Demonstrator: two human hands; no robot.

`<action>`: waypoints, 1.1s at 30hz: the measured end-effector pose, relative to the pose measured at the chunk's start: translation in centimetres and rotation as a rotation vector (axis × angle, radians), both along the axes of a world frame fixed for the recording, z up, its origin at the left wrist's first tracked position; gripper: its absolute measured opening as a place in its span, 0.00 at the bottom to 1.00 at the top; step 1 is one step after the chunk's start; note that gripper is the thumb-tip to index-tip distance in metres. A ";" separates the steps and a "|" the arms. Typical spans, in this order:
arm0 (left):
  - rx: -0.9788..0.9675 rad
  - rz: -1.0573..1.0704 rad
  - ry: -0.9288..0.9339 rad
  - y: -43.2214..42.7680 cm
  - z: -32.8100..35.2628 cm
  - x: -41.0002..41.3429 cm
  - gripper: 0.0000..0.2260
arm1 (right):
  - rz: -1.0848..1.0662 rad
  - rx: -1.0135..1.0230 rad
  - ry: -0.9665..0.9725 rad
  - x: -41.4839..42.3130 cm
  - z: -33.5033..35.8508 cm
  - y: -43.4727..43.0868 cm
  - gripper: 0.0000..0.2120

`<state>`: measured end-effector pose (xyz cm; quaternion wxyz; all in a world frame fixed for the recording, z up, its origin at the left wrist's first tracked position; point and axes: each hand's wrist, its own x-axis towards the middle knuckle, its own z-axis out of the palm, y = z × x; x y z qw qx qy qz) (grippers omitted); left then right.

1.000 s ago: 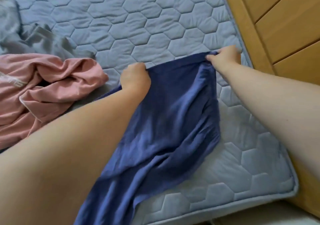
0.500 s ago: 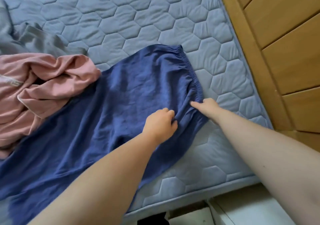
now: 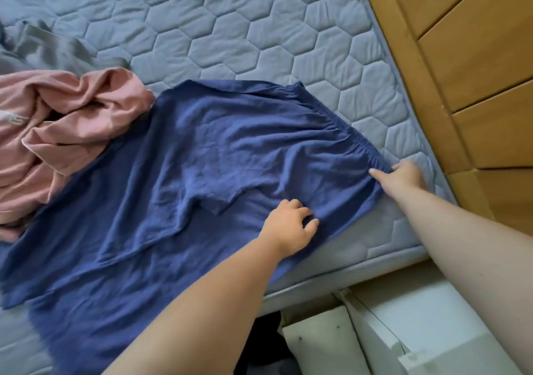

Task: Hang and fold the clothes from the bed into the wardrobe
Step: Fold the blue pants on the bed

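Navy cloth, a soft navy garment [image 3: 202, 158] with a gathered elastic waistband [image 3: 331, 115], lies spread and creased across the near corner of a grey-blue quilted mattress [image 3: 230, 28]. Its near edge hangs slightly over the side of the bed. The person's right hand [image 3: 403, 177] pinches the near end of the waistband between thumb and fingers. The left hand [image 3: 291, 224] sits on the cloth just beside it, fingers curled and seemingly gathering a little fabric. A crumpled pink garment [image 3: 66, 121] touches the navy one's far left edge, with a grey garment [image 3: 49, 51] behind it. A wooden panel [image 3: 461, 57] runs along the right. The step looks like laying the piece flat before folding. To do it well, the right hand should likely draw the waistband straight while the left sweeps outward, flattening the raised flap [image 3: 213, 204] near the middle. Pulling the cloth clear of the pink heap first would probably give a cleaner fold.
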<state>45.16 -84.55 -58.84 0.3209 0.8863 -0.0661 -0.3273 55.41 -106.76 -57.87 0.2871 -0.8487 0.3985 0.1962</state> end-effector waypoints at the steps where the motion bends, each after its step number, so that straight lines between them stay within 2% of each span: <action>1: 0.047 -0.064 -0.098 0.8 -0.1 -0.7 0.24 | -0.021 0.032 -0.007 -1.0 0.0 0.5 0.32; 4: 0.149 -0.200 -0.296 3.3 -0.9 -2.9 0.28 | -0.154 0.051 -0.001 -3.2 -0.1 3.1 0.34; 8: 0.345 -0.404 -0.091 5.4 -1.6 -6.4 0.36 | -0.289 0.265 0.096 -7.6 -1.2 7.4 0.34; 10: 0.377 -0.411 -0.039 5.6 -1.5 -7.4 0.38 | -0.376 0.348 0.126 -9.5 -1.9 8.2 0.34; 11: 0.364 -0.401 -0.033 5.5 -1.2 -7.8 0.38 | -0.377 0.279 0.118 -10.2 -1.7 8.1 0.32; 14: 0.344 -0.377 -0.053 5.7 -0.9 -8.9 0.39 | -0.414 -0.097 0.043 -11.8 -0.5 6.6 0.25; 16: 0.375 -0.396 -0.086 6.9 -0.8 -10.1 0.40 | -0.373 -0.155 -0.009 -12.9 0.3 6.8 0.22; 18: 0.424 -0.411 -0.075 8.8 -1.0 -11.8 0.40 | -0.205 -0.229 -0.086 -13.8 0.8 8.6 0.23; 19: 0.452 -0.409 -0.058 10.1 -1.1 -12.9 0.40 | -0.043 -0.287 -0.148 -14.3 0.7 9.7 0.25; 22: 0.517 -0.375 0.001 14.0 -0.9 -16.4 0.40 | 0.655 -0.396 -0.334 -16.6 0.1 13.9 0.27; 24: 0.554 -0.327 0.026 16.4 -0.7 -18.6 0.40 | 1.009 -0.352 -0.418 -18.3 -0.5 17.5 0.24; 26: 0.585 -0.229 0.051 18.4 -0.6 -20.8 0.42 | 1.275 -0.221 -0.343 -20.4 -0.4 21.6 0.21; 29: 0.642 -0.119 0.072 21.4 -0.6 -24.0 0.43 | 1.536 -0.053 -0.097 -24.3 -0.6 26.5 0.21; 33: 0.694 0.014 0.022 25.0 -0.4 -26.9 0.38 | 1.630 -0.101 -0.036 -28.2 -1.4 30.3 0.28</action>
